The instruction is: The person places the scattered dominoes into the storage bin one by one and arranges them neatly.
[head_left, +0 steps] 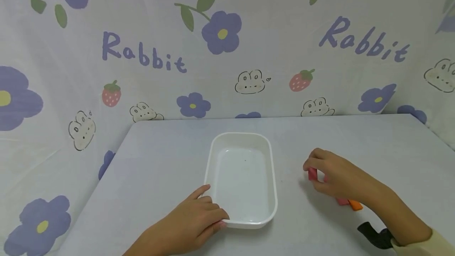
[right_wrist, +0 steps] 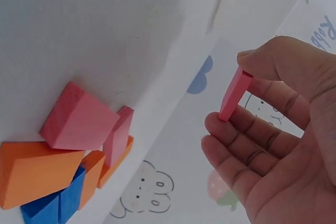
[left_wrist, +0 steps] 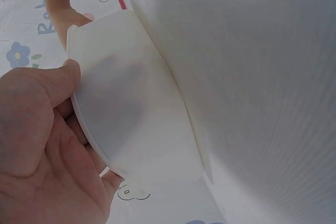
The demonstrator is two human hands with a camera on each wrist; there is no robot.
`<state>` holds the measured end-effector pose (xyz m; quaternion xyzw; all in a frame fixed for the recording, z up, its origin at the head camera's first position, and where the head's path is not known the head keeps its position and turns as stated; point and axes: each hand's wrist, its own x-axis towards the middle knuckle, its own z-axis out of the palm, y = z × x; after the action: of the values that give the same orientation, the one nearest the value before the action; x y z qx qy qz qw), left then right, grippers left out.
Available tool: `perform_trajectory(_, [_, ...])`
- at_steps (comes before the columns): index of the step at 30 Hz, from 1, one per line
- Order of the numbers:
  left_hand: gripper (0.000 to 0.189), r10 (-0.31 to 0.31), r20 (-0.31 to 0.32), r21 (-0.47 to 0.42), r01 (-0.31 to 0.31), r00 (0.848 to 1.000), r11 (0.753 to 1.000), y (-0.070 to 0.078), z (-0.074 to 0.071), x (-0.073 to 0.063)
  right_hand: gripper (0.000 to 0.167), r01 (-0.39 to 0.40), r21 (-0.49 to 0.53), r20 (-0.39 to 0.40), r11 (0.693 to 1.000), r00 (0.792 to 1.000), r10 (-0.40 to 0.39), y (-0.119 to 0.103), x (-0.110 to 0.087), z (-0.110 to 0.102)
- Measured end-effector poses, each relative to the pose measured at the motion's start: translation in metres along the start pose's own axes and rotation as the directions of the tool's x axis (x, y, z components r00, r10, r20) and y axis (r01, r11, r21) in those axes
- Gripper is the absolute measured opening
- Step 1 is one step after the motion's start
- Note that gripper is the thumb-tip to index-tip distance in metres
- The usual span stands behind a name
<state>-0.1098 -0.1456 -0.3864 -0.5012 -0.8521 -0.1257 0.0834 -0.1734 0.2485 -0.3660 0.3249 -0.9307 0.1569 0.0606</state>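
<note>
A white rectangular tray (head_left: 275, 187) stands in the middle of the table in the head view. My left hand (head_left: 193, 222) grips its near left corner. The left wrist view shows the thumb outside the tray wall (left_wrist: 131, 77) and the fingers over the rim. To the right of the tray, my right hand (head_left: 337, 175) pinches a small pink block (right_wrist: 235, 95) between thumb and fingertips, raised off the tabletop. Near that hand lies a group of blocks: a pink block (right_wrist: 81, 119), an orange block (right_wrist: 37, 171) and a blue block (right_wrist: 52, 203) among them. In the head view the hand hides most of these.
The tabletop (head_left: 170, 153) is covered in pale cloth. Behind it hangs a curtain (head_left: 213, 82) printed with flowers, rabbits and strawberries. A black curved thing (head_left: 373, 235) sits at the right wrist by the sleeve (head_left: 419, 246).
</note>
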Motion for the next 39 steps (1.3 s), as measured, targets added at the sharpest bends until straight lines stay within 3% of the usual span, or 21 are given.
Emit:
perform_trajectory(14, [0.018,0.022,-0.027,0.037,-0.021,0.999,0.999,0.001,0.001,0.000,0.028,-0.055,0.012,0.024,0.998,0.998,0.055,-0.007,0.017,-0.001])
perform_trajectory(21, [0.019,0.045,-0.061,0.054,-0.042,0.997,0.998,0.001,0.000,0.000,0.027,0.007,0.005,-0.008,1.000,1.000,-0.007,-0.007,0.022,0.000])
perform_trajectory(27, [0.019,0.026,-0.039,0.044,-0.025,0.999,0.999,0.001,0.000,0.000,0.027,0.055,-0.002,-0.043,0.998,0.998,-0.055,-0.010,0.028,-0.001])
perform_trajectory(39, [0.019,0.025,-0.039,0.044,-0.023,0.999,0.999,0.001,-0.001,0.000,0.028,0.068,0.002,-0.044,0.998,0.997,-0.068,-0.015,0.041,0.002])
